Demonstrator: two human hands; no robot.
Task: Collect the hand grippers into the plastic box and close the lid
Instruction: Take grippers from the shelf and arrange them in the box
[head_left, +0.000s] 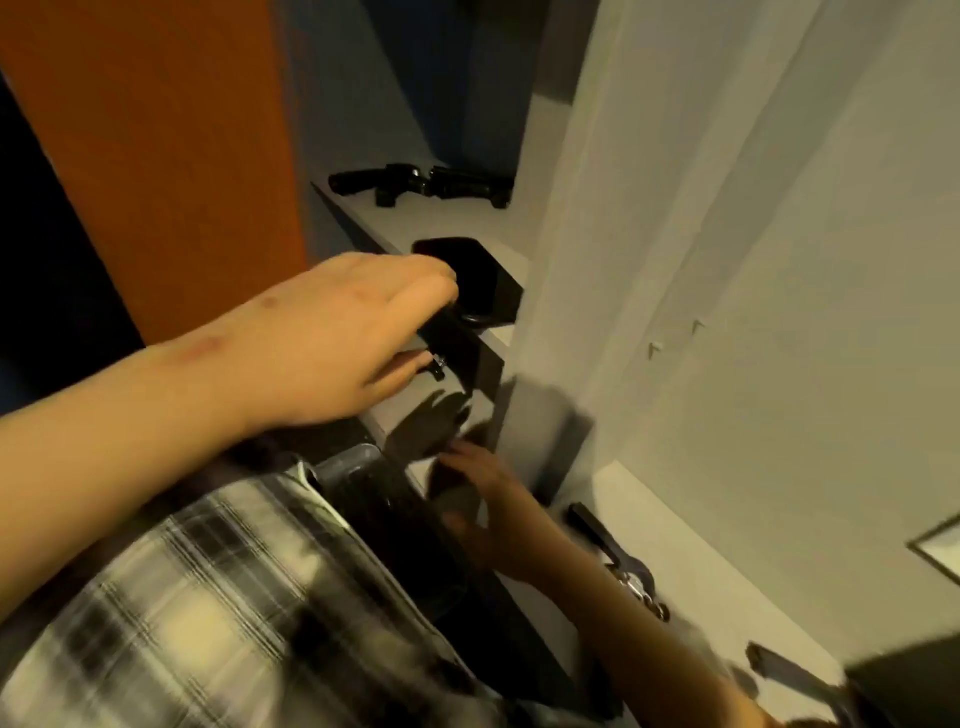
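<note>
My left hand (353, 332) grasps a black hand gripper (454, 340) at the edge of the upper shelf (415, 223).

My fingers and thumb curl round its handle, just in front of a black container (483, 280) standing on that shelf. Below, my right hand (480, 480) is blurred beside the clear plastic box (345, 462), which rests against my plaid shirt (208, 597); I cannot tell whether it grips anything. Two more grippers (421, 184) lie at the back of the upper shelf, well apart from my hand, and another gripper (613, 551) lies on the lower shelf (701, 571).
</note>
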